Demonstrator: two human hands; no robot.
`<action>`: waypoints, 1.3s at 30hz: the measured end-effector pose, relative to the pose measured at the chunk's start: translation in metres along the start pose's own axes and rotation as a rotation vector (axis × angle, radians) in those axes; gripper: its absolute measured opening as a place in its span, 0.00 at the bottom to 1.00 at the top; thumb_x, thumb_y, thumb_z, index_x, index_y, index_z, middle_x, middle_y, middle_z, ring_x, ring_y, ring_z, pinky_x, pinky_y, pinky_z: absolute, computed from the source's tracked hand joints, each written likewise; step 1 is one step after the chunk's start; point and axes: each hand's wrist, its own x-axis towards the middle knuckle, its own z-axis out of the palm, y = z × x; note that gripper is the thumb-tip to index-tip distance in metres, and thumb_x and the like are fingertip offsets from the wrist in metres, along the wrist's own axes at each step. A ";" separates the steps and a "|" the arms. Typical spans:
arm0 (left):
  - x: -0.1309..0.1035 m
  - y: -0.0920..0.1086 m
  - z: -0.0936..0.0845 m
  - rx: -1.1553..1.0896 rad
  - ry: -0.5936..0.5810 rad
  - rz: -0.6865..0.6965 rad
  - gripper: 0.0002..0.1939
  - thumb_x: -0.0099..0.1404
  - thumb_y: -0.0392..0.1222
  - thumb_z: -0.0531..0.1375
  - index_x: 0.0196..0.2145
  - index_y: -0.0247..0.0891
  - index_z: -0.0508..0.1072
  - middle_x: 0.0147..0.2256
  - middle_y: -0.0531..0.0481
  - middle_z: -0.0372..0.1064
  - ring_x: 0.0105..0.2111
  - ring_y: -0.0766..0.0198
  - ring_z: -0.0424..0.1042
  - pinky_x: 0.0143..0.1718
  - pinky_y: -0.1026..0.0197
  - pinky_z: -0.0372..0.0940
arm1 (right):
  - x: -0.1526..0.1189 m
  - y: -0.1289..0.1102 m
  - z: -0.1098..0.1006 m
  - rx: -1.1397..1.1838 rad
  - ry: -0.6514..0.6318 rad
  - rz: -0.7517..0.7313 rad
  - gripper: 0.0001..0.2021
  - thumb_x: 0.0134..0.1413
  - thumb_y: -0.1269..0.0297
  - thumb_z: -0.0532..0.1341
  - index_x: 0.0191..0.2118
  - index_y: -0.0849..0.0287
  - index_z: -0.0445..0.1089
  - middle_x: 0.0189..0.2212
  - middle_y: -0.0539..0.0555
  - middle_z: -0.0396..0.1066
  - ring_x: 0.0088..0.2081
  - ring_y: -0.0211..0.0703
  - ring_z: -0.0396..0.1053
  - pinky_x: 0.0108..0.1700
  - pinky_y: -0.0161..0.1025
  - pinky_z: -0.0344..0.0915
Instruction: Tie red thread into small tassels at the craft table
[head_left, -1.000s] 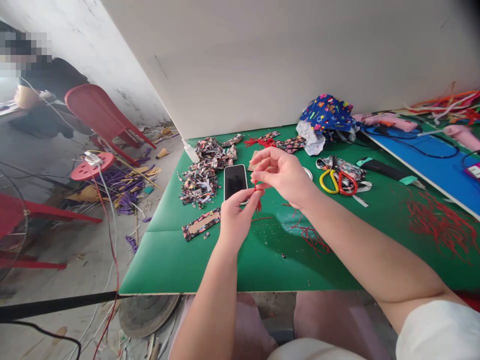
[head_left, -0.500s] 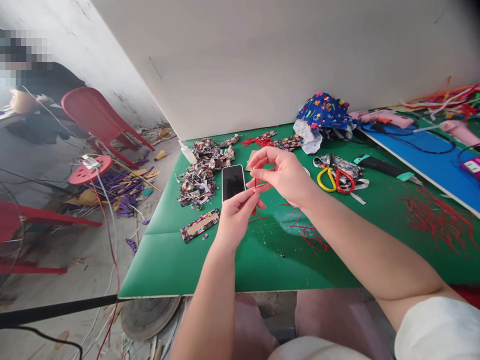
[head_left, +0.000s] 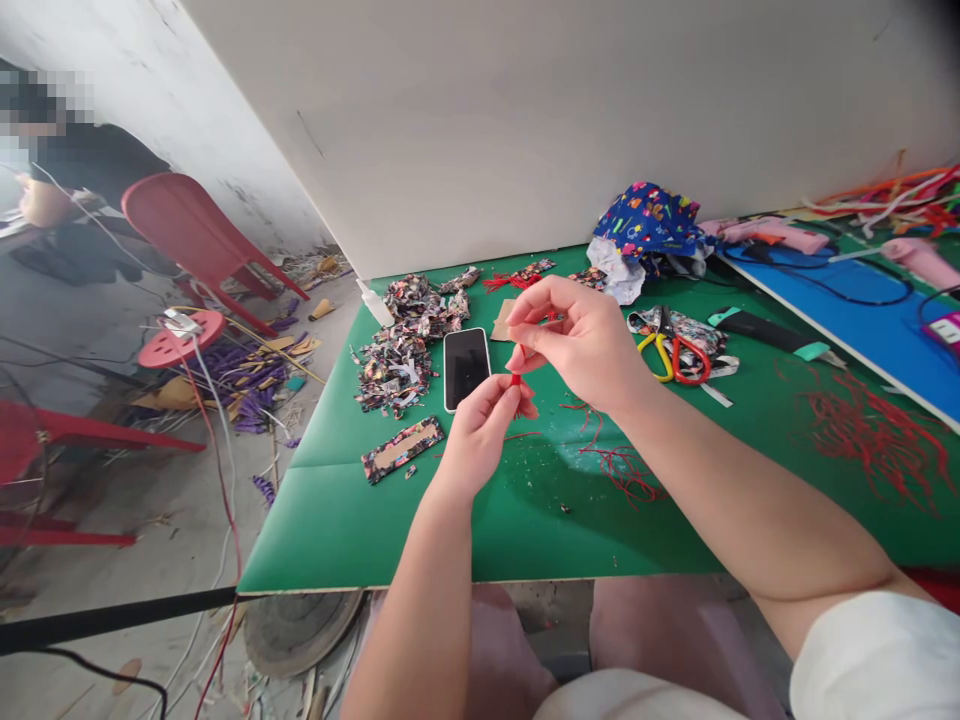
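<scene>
Over the green-topped table (head_left: 360,530), my left hand (head_left: 478,425) pinches a small bundle of red thread (head_left: 516,380) between thumb and fingers, its top standing up past them. Just above and to the right is my right hand (head_left: 576,335), thumb and forefinger pinched together. Whatever is in that pinch is too fine to make out; its lower fingers are curled close to the top of the bundle. Behind my hands lie a phone (head_left: 466,365) with a dark screen and a piece of brown card (head_left: 504,318). Loose red threads (head_left: 626,475) are scattered right of my left hand.
Floral fabric scraps (head_left: 397,370) and a white bottle (head_left: 376,305) are at left, above a fabric-edged strip (head_left: 403,450). Scissors (head_left: 690,360), a black-and-teal tool (head_left: 772,335) and pink glue guns (head_left: 780,235) lie right. Another person sits beyond a red chair (head_left: 184,225).
My right hand has shifted slightly right and up from the left one, and its fingers have moved about the red thread. The top of the bundle shows more clearly in my left hand.
</scene>
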 end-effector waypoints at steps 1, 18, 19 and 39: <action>0.000 0.000 0.001 -0.007 -0.015 0.006 0.09 0.64 0.44 0.52 0.31 0.37 0.68 0.27 0.51 0.67 0.30 0.67 0.67 0.35 0.63 0.62 | 0.000 -0.001 -0.001 -0.005 -0.015 -0.011 0.03 0.51 0.65 0.60 0.30 0.57 0.64 0.27 0.47 0.64 0.25 0.32 0.69 0.31 0.36 0.71; -0.001 0.003 0.003 0.125 -0.013 0.046 0.09 0.66 0.42 0.50 0.32 0.36 0.65 0.27 0.51 0.65 0.31 0.68 0.65 0.36 0.65 0.61 | -0.004 -0.005 -0.008 -0.155 -0.189 -0.074 0.04 0.54 0.69 0.56 0.29 0.59 0.65 0.25 0.48 0.63 0.21 0.30 0.64 0.21 0.30 0.64; -0.001 0.003 0.003 0.134 -0.013 0.045 0.09 0.66 0.42 0.49 0.32 0.36 0.65 0.27 0.51 0.66 0.31 0.68 0.66 0.36 0.65 0.61 | -0.004 -0.005 -0.008 -0.162 -0.190 -0.073 0.04 0.54 0.69 0.56 0.29 0.58 0.65 0.24 0.48 0.63 0.21 0.30 0.64 0.22 0.30 0.64; 0.005 -0.008 -0.012 0.194 0.294 0.075 0.15 0.62 0.39 0.53 0.47 0.40 0.68 0.48 0.47 0.69 0.49 0.62 0.66 0.50 0.59 0.60 | 0.000 -0.006 -0.008 -0.494 -0.159 -0.016 0.07 0.51 0.75 0.54 0.28 0.60 0.68 0.30 0.50 0.67 0.24 0.31 0.67 0.30 0.34 0.64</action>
